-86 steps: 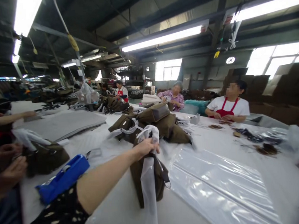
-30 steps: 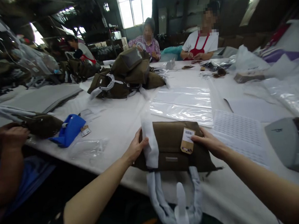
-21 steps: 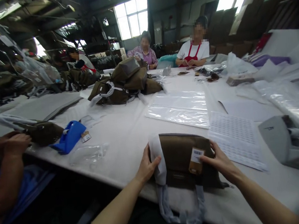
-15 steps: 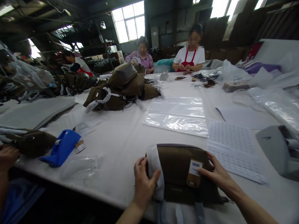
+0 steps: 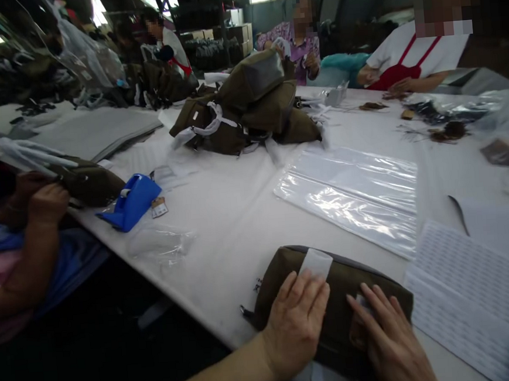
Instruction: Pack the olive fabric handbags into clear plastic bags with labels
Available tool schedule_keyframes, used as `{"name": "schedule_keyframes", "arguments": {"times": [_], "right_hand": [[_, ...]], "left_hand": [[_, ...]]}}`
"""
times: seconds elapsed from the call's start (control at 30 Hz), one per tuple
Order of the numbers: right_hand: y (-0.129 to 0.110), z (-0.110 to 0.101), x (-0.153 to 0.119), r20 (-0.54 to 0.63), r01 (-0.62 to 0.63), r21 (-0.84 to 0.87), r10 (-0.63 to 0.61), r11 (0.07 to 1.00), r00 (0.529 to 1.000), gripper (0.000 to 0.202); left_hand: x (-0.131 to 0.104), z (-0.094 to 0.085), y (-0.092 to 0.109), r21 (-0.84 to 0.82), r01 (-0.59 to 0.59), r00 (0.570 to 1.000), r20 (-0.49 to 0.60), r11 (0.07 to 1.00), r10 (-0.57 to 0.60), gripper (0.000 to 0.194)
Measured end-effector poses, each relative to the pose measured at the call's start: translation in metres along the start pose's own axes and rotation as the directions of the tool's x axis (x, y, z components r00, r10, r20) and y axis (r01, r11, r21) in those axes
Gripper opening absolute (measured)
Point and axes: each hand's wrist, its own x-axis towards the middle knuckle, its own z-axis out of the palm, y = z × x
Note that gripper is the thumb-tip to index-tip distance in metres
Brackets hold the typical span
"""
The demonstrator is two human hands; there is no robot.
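Note:
A dark olive bag lies on the white table at the near edge, directly before me. Around its upper side runs a white strip, and my left hand presses flat over the strip's lower part. My right hand rests on the bag's right half with fingers stretched out. Beneath those fingers a brown tag shows only in part. The bag's lower side is mostly hidden by my hands.
Clear plastic bags lie beyond the bag, with printed sheets to the right. A pile of olive bags stands farther back. At left are a blue holder and a co-worker's hand. Two people sit across the table.
The view has swung right to left. The white strip has gone from the bag's left end toward its middle. My hands have moved from gripping the bag's sides to lying on its top.

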Motion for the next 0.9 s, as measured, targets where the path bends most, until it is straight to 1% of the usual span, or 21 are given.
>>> {"name": "schedule_keyframes", "arguments": {"times": [0.07,0.17,0.23,0.37,0.47,0.53,0.6,0.67,0.73,0.8,0.83,0.87,0.9], "right_hand": [[-0.003,0.007,0.001,0.001,-0.046,-0.104,0.046,0.994,0.999,0.057],[-0.001,0.017,0.011,0.035,-0.062,-0.181,0.070,0.981,0.997,0.065],[0.005,0.024,0.021,0.076,-0.047,-0.183,0.062,0.982,0.995,0.067],[0.020,0.038,0.034,0.127,-0.045,-0.172,0.068,0.984,0.990,0.069],[0.024,0.044,0.034,0.161,-0.039,-0.190,0.071,0.981,0.984,0.068],[0.022,0.045,0.034,0.184,-0.073,-0.219,0.114,0.973,0.976,0.067],[0.019,0.044,0.035,0.203,-0.118,-0.250,0.172,0.961,0.964,0.066],[0.017,0.041,0.036,0.222,-0.146,-0.261,0.207,0.954,0.953,0.063],[0.016,0.038,0.036,0.232,-0.163,-0.251,0.223,0.954,0.947,0.061],[0.014,0.035,0.035,0.217,-0.188,-0.235,0.240,0.954,0.946,0.059],[0.013,0.033,0.035,0.202,-0.204,-0.230,0.252,0.952,0.946,0.059],[0.012,0.032,0.035,0.189,-0.218,-0.228,0.263,0.949,0.946,0.059],[0.011,0.031,0.036,0.180,-0.233,-0.230,0.277,0.945,0.944,0.060]], "left_hand": [[0.007,0.000,0.001,0.078,-0.016,0.995,0.104,0.997,0.007,0.049],[0.023,0.007,-0.008,0.087,-0.083,0.971,0.231,0.993,0.061,0.062],[0.033,0.016,-0.019,0.057,-0.098,0.955,0.288,0.994,0.078,0.066],[0.044,0.035,-0.033,-0.020,-0.060,0.927,0.369,0.998,0.063,0.065],[0.045,0.047,-0.039,-0.068,-0.068,0.921,0.379,0.995,0.089,0.064],[0.045,0.052,-0.043,-0.100,-0.080,0.924,0.366,0.992,0.111,0.064],[0.046,0.054,-0.044,-0.121,-0.086,0.923,0.365,0.989,0.125,0.065],[0.047,0.048,-0.040,-0.120,-0.079,0.915,0.385,0.990,0.120,0.065],[0.046,0.036,-0.030,-0.076,-0.032,0.918,0.392,0.997,0.059,0.066],[0.039,0.024,-0.017,-0.027,0.000,0.927,0.374,1.000,0.010,0.066],[0.034,0.021,-0.011,-0.008,0.000,0.933,0.360,1.000,0.003,0.066],[0.027,0.022,-0.007,0.003,-0.018,0.939,0.344,1.000,0.016,0.066],[0.020,0.027,-0.006,0.010,-0.042,0.942,0.333,0.999,0.036,0.066]]}}
